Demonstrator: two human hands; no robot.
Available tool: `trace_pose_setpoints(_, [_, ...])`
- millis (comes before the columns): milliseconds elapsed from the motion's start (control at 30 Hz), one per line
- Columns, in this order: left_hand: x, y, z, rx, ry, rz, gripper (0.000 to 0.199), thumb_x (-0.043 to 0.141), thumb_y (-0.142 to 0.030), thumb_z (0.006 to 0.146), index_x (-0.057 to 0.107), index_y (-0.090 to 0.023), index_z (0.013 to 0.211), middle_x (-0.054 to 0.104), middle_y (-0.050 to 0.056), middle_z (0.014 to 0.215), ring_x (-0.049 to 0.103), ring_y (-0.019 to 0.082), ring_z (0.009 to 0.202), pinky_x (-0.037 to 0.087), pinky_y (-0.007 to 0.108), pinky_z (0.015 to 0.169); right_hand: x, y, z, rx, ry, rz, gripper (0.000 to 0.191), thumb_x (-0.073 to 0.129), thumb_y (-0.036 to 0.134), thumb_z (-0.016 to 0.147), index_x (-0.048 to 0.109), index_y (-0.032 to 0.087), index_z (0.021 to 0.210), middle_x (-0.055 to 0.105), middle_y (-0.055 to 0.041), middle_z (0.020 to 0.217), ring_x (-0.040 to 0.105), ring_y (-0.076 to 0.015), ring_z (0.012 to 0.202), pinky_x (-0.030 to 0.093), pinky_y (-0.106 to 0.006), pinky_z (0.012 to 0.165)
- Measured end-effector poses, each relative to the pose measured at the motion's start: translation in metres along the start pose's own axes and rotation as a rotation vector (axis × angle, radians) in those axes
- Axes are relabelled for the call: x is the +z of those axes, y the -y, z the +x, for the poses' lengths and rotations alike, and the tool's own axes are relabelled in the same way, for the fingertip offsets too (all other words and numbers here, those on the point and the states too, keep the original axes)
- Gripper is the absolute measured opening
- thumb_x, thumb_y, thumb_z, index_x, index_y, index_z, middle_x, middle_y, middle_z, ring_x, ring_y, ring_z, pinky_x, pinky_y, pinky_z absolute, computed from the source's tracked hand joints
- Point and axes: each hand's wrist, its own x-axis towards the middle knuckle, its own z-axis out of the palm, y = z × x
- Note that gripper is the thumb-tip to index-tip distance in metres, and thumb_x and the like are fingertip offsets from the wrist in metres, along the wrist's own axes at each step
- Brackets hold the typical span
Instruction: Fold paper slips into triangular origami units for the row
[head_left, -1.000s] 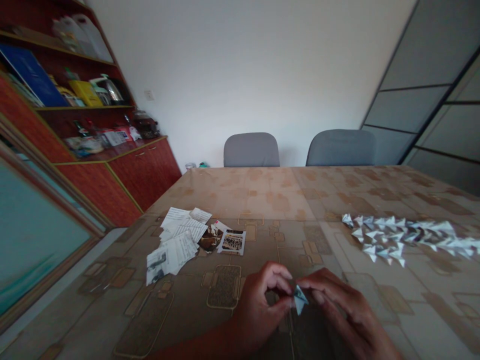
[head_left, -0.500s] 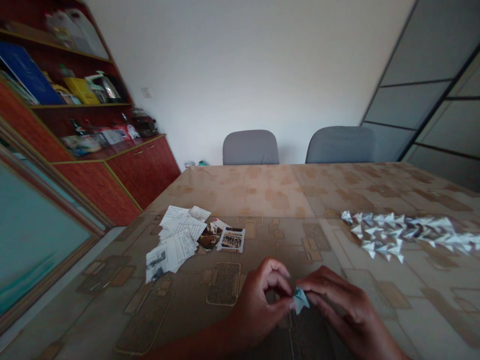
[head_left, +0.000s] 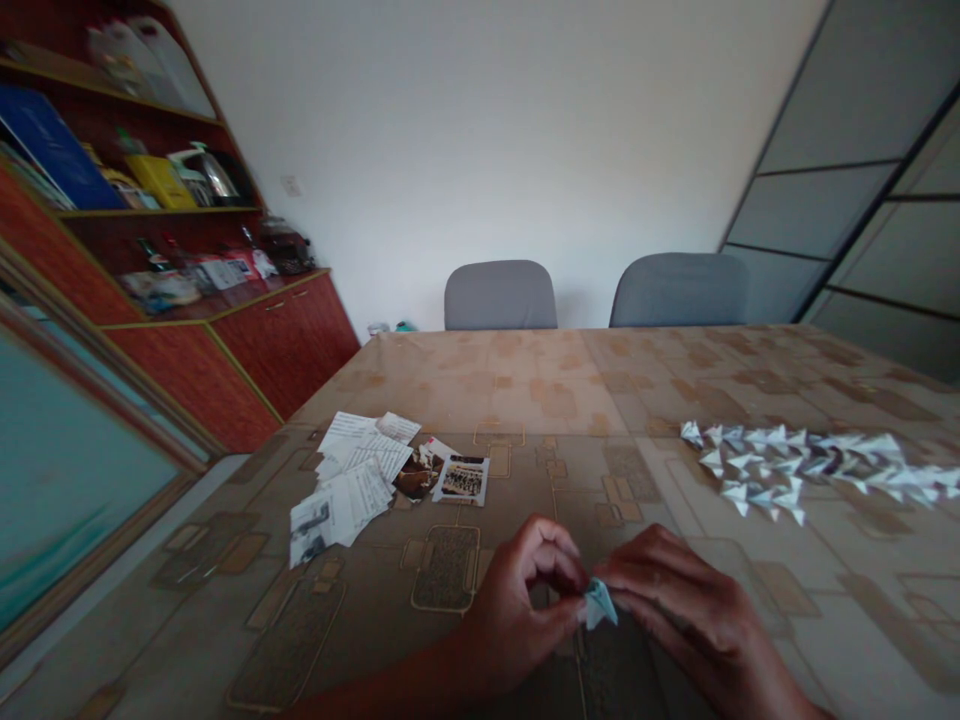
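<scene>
A small folded piece of pale bluish paper is held just above the table between my two hands. My left hand pinches its left side between thumb and forefinger, the other fingers curled. At its upper right, my right hand grips the paper with the fingertips, and the thumb lies below them. The fingers hide part of the folds. To the right, several folded paper pieces with pointed tips stand in rows. Farther left lies a loose pile of flat printed paper rectangles, some overlapping.
A patterned cloth covers the table. Behind its far edge stand two grey chairs. A reddish wooden cabinet with filled shelves is at the left, and grey panelled doors are at the right.
My right hand has shifted slightly, its fingers a little higher and farther over the paper. The folded piece has tilted a little; my left hand keeps its pinch.
</scene>
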Motion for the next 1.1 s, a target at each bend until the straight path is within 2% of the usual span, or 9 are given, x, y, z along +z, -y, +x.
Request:
trace_pose_setpoints(167, [-0.0007,0.0047,0.0002,-0.022,-0.009,-0.027,0.027,0.070,-0.009,0.067,0.049,-0.016,0.083,0.062,-0.001,0.070,0.059,0.013,0.066,0.043,0.024,0.067,-0.0003,0.0012,0.0031,-0.049,-0.018,-0.038,0.025,0.053,0.019,0.095,0.065,0.026,0.115,0.069,-0.0026,0.084,0.064,-0.0158,0.077,0.053,-0.026,0.065])
trace_pose_setpoints(333, [0.0008,0.0056,0.0003,-0.028,-0.038,0.010,0.026,0.070,-0.007,0.066,0.050,-0.016,0.081,0.062,-0.001,0.068,0.059,0.012,0.064,0.043,0.023,0.065,-0.0011,0.0005,0.0024,-0.118,-0.039,-0.138,0.020,0.057,0.019,0.093,0.067,0.022,0.110,0.069,-0.0037,0.083,0.062,-0.0161,0.075,0.052,-0.025,0.063])
trace_pose_setpoints(533, [0.0031,0.0062,-0.0020,-0.031,-0.058,0.046,0.025,0.068,-0.004,0.066,0.051,-0.016,0.080,0.062,-0.002,0.068,0.058,0.012,0.062,0.042,0.022,0.061,-0.0011,-0.0024,-0.0017,-0.225,-0.036,-0.271,0.017,0.053,0.020,0.095,0.068,0.019,0.102,0.069,-0.0060,0.086,0.062,-0.0181,0.079,0.052,-0.028,0.068])
trace_pose_setpoints(867, [0.0061,0.0022,-0.0026,-0.035,-0.131,0.017,0.023,0.071,-0.012,0.067,0.049,-0.017,0.075,0.059,-0.001,0.068,0.057,0.013,0.065,0.041,0.023,0.064,0.0055,0.0006,0.0005,-0.164,-0.018,-0.123,0.018,0.049,0.015,0.096,0.064,0.016,0.104,0.065,-0.0064,0.082,0.059,-0.0173,0.075,0.050,-0.028,0.065])
trace_pose_setpoints(1100, [0.0047,0.0052,-0.0038,-0.018,-0.091,-0.037,0.028,0.075,-0.024,0.069,0.049,-0.017,0.078,0.058,-0.001,0.068,0.054,0.012,0.064,0.039,0.023,0.062,0.0068,0.0022,-0.0005,-0.139,0.013,-0.117,0.020,0.048,0.009,0.093,0.063,0.018,0.103,0.064,-0.0061,0.083,0.058,-0.0182,0.075,0.049,-0.029,0.065])
